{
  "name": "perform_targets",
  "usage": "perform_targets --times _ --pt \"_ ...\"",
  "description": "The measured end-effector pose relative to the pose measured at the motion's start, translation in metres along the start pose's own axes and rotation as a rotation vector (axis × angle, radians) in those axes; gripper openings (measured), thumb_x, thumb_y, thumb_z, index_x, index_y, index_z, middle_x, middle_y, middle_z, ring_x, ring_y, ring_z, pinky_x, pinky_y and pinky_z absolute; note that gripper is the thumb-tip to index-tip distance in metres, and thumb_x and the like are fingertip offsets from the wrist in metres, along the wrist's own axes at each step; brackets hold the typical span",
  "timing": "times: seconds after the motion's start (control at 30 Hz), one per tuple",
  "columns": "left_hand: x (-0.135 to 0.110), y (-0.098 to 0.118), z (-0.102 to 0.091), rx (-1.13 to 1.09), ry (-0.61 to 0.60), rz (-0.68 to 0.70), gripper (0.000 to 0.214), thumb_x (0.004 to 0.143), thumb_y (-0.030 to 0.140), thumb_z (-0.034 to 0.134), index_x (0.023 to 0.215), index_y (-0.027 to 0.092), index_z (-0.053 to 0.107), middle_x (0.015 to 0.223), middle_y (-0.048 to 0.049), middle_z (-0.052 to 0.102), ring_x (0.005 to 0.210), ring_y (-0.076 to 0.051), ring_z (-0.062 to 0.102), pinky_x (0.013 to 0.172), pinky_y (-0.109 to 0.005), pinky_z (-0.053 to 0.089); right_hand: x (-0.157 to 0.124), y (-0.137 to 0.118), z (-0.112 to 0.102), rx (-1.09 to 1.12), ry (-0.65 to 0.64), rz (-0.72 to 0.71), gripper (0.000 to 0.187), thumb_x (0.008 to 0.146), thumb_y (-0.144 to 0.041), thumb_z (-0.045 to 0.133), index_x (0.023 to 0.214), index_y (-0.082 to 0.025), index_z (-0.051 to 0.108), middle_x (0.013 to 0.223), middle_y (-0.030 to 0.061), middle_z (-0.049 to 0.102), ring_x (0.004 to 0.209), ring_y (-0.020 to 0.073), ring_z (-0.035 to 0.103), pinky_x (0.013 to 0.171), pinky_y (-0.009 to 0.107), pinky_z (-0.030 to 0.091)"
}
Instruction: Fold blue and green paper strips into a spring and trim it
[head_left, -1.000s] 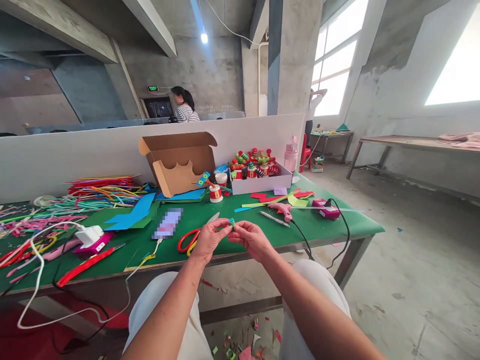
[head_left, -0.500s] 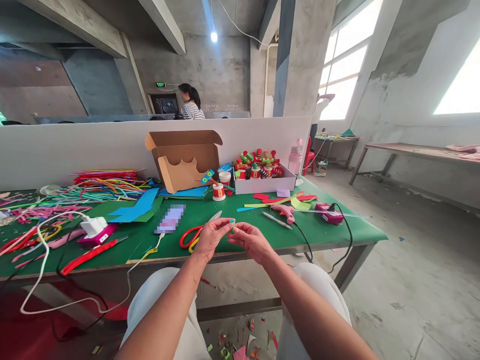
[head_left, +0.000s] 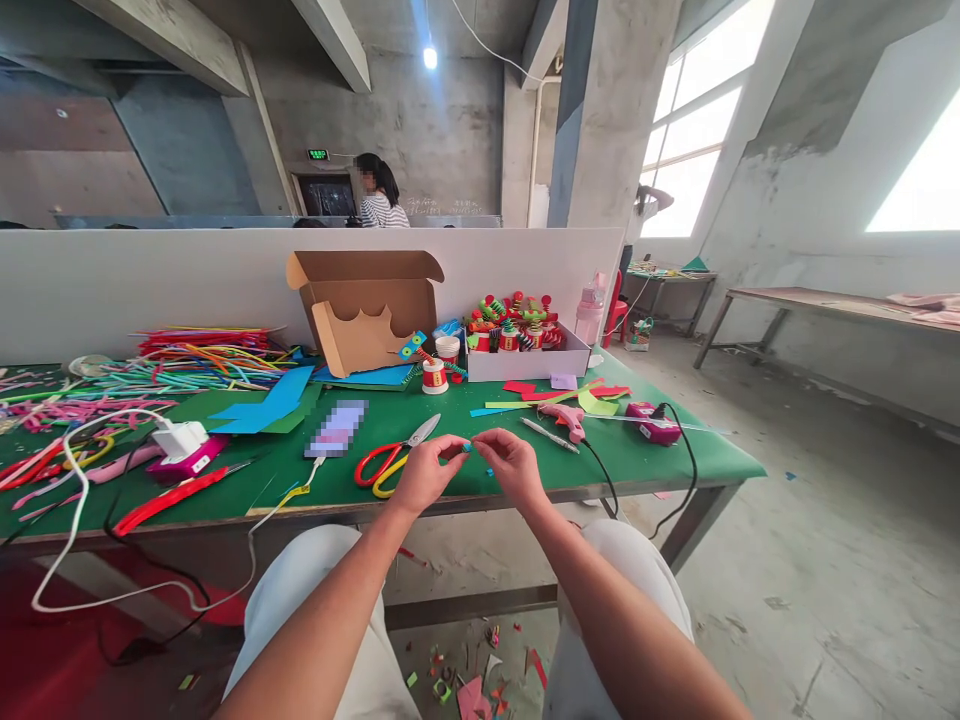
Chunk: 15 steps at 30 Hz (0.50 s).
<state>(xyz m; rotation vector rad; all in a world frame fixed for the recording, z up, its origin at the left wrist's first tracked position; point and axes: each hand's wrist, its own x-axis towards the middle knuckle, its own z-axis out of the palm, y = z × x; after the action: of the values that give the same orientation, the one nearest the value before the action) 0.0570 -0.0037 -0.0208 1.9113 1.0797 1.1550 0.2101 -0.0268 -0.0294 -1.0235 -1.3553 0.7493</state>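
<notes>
A tiny blue piece (head_left: 467, 446), perhaps paper, sits between the fingertips of both hands above the table's front edge. My left hand (head_left: 429, 478) pinches it from the left with thumb and forefinger. From the right, the closed fingertips of my right hand (head_left: 514, 468) meet its edge; they partly hide it. On the green tabletop just below the right fingers lies another small blue scrap (head_left: 490, 472). Scissors (head_left: 390, 462) with red and yellow handles lie beside my left hand. A silver pen (head_left: 550, 434) and a pink glue gun (head_left: 568, 420) lie right of my right hand.
Behind stand an open cardboard box (head_left: 360, 275), a red-and-white cup figure (head_left: 434, 378) and a white box (head_left: 529, 364) of similar figures. Pipe cleaners (head_left: 217, 375) are heaped left. A phone (head_left: 337, 428) and white cable (head_left: 71, 520) lie nearer. Scraps litter the floor.
My hands have drawn slightly apart and my right hand has turned, its fingers now pointing down more. The scissors show more fully. A blue scrap now shows on the table below the fingers.
</notes>
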Motion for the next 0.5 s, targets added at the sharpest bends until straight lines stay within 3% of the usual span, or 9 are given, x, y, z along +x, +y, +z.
perform_targets --times 0.23,0.5 --pt "0.0017 -0.0041 0.0008 -0.008 0.057 -0.079 0.020 0.071 0.033 0.064 0.081 0.020 0.076 0.078 -0.0076 0.075 0.070 -0.024 0.068 0.066 -0.035 0.053 -0.0054 -0.0081 0.0012 -0.289 -0.027 -0.173 0.020 0.084 -0.032 0.054 0.075 -0.024 0.069 0.075 0.0056 0.066 0.072 0.0199 0.060 0.069 0.031 0.047" --pt "0.0022 -0.0051 0.0022 -0.132 0.047 -0.103 0.022 0.069 0.039 0.066 0.079 0.021 0.075 0.075 -0.0064 0.075 0.069 -0.024 0.068 0.067 -0.035 0.054 -0.0056 -0.0076 0.0018 -0.337 -0.068 -0.174 0.028 0.089 -0.035 0.048 0.080 -0.023 0.072 0.077 0.0076 0.067 0.073 0.0204 0.059 0.067 0.030 0.045"
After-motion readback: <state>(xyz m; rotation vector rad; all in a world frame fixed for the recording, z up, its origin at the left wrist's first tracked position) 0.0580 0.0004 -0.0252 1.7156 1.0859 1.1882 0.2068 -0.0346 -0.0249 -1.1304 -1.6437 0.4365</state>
